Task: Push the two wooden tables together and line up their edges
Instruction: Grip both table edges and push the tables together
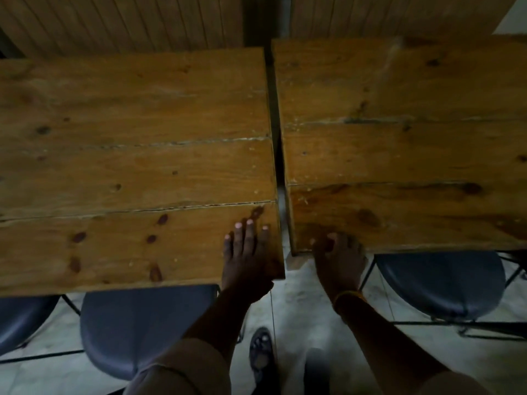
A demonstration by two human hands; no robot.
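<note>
Both hands are down at the near corners, one per table. Left hand (247,259) lies flat with fingers spread on the left table (128,155), thumb hooked under its near edge, so it's gripping that corner. Right hand (338,260) is curled over the near corner of the right table (399,143), fingers on top; there's a yellow bangle (349,297) on that wrist. A narrow gap runs between the tables, and the left one sits nearer than the right. Blue stools (440,283) are tucked underneath. No writing readable anywhere.
</note>
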